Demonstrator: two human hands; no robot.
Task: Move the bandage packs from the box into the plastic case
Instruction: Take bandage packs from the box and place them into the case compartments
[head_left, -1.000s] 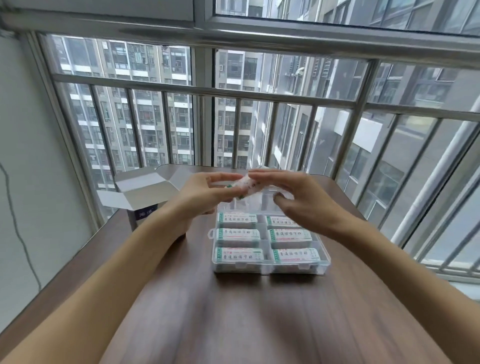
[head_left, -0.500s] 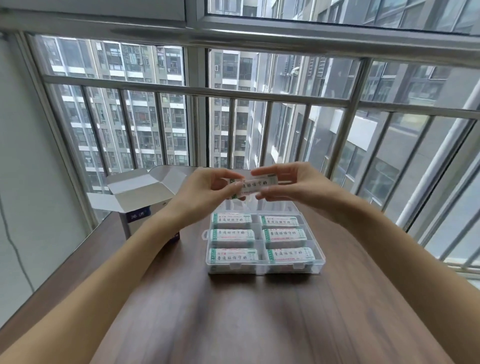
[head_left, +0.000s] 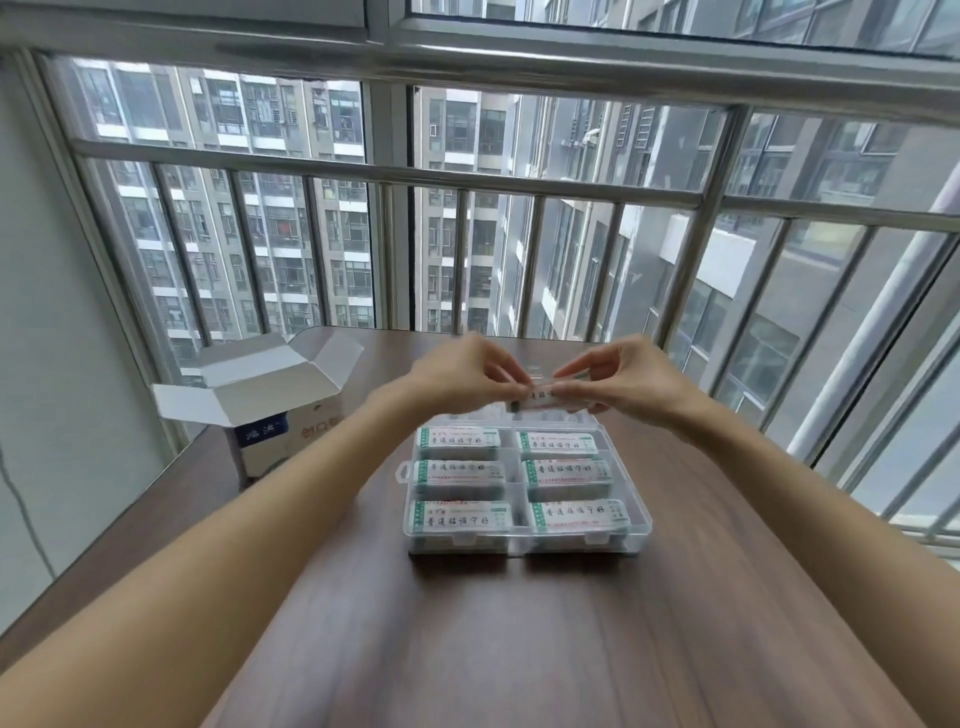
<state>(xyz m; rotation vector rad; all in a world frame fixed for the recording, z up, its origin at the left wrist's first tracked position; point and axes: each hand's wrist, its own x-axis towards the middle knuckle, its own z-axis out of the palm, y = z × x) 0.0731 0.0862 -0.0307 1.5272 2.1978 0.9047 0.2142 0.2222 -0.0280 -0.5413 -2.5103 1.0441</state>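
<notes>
Setting: a dark wooden tabletop (head_left: 519, 649) beside a window with metal railing (head_left: 467, 182); apartment blocks show outside.
Left hand (head_left: 457, 379): reaches in from the lower left of the frame to the centre, its fingers (head_left: 511, 382) pinched on the left end of one bandage pack.
Right hand (head_left: 628, 384): reaches in from the lower right, its fingers (head_left: 569, 387) pinched on the right end of the same pack.
Held bandage pack (head_left: 543, 396): a small white pack with dark print, lying level between the two sets of fingertips, raised above the far edge of the plastic case. It is slightly blurred.
Plastic case (head_left: 641, 519): clear, lid open, at the centre of the tabletop, split into two columns of compartments.
Packs in the case (head_left: 460, 439): six white and green packs fill the three nearer rows, one per compartment, labels facing up. The far row is mostly hidden behind the hands.
Box (head_left: 270, 415): white and blue cardboard, flaps open, at the left of the frame, well apart from the case. Its contents cannot be seen.
</notes>
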